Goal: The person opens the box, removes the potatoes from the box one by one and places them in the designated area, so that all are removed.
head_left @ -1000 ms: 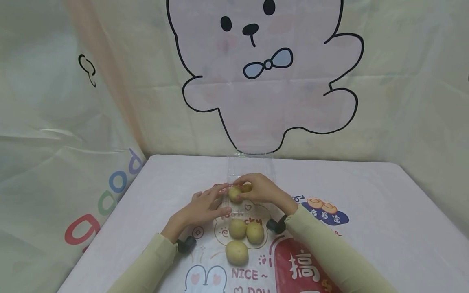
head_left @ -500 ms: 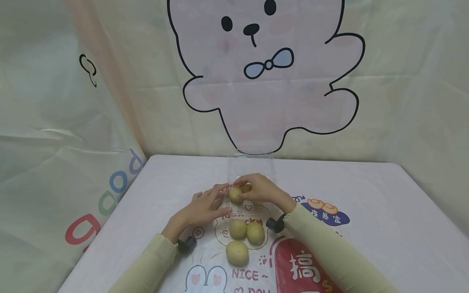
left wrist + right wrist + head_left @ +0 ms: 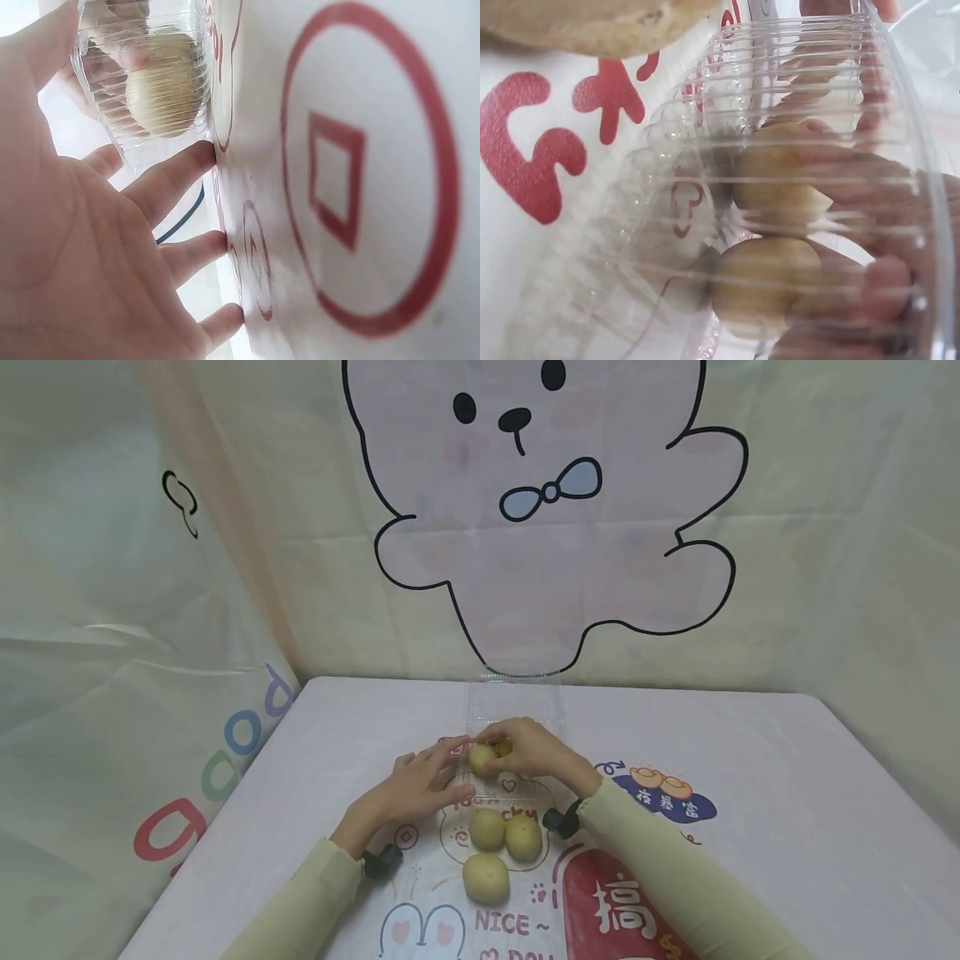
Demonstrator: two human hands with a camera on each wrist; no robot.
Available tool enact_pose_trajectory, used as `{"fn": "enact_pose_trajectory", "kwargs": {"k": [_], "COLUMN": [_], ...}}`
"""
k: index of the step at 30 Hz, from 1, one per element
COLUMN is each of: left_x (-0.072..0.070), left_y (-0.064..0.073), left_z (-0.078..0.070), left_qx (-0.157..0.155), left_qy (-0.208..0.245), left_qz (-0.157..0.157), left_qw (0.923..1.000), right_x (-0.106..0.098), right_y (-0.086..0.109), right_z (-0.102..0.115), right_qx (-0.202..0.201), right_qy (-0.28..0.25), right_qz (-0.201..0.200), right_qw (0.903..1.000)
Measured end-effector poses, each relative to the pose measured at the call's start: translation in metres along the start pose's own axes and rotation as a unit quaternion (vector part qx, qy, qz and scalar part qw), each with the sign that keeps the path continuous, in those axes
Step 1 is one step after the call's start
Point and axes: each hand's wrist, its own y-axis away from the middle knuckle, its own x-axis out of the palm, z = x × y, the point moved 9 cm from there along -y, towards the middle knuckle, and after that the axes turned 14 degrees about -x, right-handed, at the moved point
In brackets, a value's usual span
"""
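Note:
A clear plastic box [image 3: 900, 82], its lid [image 3: 513, 702] folded open toward the back, stands mid-table with two potatoes inside. My right hand [image 3: 528, 747] reaches into it and pinches the left potato [image 3: 481, 758] between thumb and fingers. Beside that one is the other potato [image 3: 765, 281], partly covered by the hand in the head view. At the box's left side is my left hand [image 3: 420, 782], fingers spread and mostly straight. In the left wrist view, several of its fingertips [image 3: 201, 152] rest on the table and the ribbed wall is close to the thumb.
Three more potatoes lie in front of the box: back left [image 3: 487, 829], back right [image 3: 522, 837] and nearest me [image 3: 486, 878]. A printed white cloth [image 3: 750, 777] covers the table. A curtain with a cartoon bear [image 3: 525, 568] hangs behind it.
The right hand shifts very slightly over the potatoes, its fingers still around the left one. The left hand and the three potatoes outside stay in place.

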Motion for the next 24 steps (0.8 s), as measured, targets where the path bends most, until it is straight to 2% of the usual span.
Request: {"fn": "enact_pose_trajectory", "kwargs": {"k": [10,17,24], "left_x": [0.0004,-0.0003,0.0002], "left_y": [-0.0003,0.0005,0.0003], "left_z": [0.0008,0.0003,0.0007], "left_qx": [-0.003,-0.003,-0.005], "left_qy": [-0.001,0.001,0.000], "left_qz": [0.000,0.000,0.002], "left_qw": [1.0000,1.0000,1.0000], "right_x": [0.0012,0.0066,0.0080], "right_y": [0.0005,-0.0003,0.0008], "right_z": [0.0000,0.0089,0.0068], "right_qx": [-0.008,-0.049,-0.060], "right_qy": [-0.019,-0.014,-0.005], "right_qz": [0.011,0.040,0.043], "right_qw": [0.9997,0.9979,0.9972]}}
